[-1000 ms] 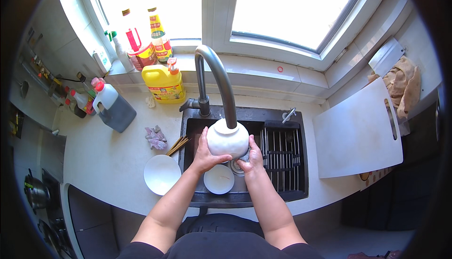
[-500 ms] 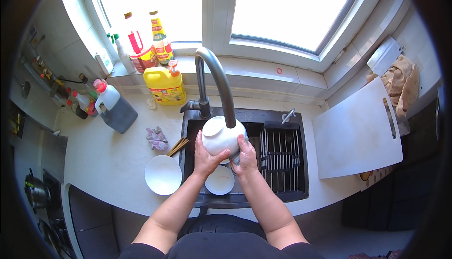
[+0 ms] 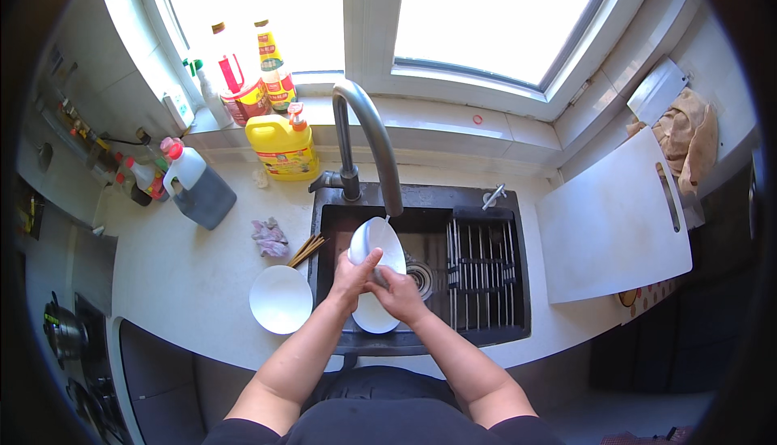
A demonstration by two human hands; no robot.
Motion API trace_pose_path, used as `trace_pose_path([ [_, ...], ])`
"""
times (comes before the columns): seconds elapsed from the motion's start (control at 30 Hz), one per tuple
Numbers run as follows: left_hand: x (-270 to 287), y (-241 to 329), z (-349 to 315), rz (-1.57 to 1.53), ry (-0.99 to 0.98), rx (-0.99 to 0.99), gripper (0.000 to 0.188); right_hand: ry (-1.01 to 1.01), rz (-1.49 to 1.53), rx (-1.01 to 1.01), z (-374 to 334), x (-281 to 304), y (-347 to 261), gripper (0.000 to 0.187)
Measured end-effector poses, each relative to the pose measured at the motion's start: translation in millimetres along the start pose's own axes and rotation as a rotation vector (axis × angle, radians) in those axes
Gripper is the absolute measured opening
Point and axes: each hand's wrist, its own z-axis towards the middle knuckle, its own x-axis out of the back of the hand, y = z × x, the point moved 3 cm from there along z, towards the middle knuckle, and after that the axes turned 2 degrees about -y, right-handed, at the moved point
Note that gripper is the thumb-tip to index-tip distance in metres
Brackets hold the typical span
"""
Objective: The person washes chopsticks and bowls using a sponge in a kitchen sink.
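A white bowl [image 3: 388,239] is tilted on its side under the tap, its open side turned to the right. My left hand [image 3: 350,276] grips it from the left, thumb over the rim. My right hand [image 3: 398,294] is closed at the bowl's near inner edge, on a grey cloth [image 3: 381,275] that is mostly hidden by the fingers. A thin trickle shows at the mouth of the dark curved tap [image 3: 380,149]. Below my hands, another white bowl [image 3: 375,318] sits at the near side of the dark sink [image 3: 421,338], partly covered by them.
On the counter left of the sink are a white bowl [image 3: 280,299], several chopsticks [image 3: 307,251] and a crumpled cloth [image 3: 269,237]. A yellow jug [image 3: 283,147] and a dark-filled jug [image 3: 202,190] stand behind. A drying rack [image 3: 482,271] fills the sink's right side; a cutting board [image 3: 611,218] leans beyond.
The held bowl has turned from bottom up to its side, opening to the right. My right hand has moved left and nearer, from the bowl's outside to its inner edge.
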Motion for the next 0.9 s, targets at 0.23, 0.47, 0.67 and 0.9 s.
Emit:
trace_pose_path([
  [0.23,38,-11,23,-0.07,-0.079,0.08,0.053,-0.337,-0.619,0.4,-11,-10,31,0.041],
  [0.47,36,-6,24,-0.063,-0.204,0.073,0.053,-0.112,-0.504,0.412,-10,-17,38,0.024],
  [0.67,32,-33,22,-0.148,0.119,0.042,0.059,-0.019,-0.298,0.177,-6,-35,16,0.019],
  [0.9,63,-14,49,-0.14,-0.328,0.249,0.056,-0.077,-0.887,0.679,1,40,18,0.01],
])
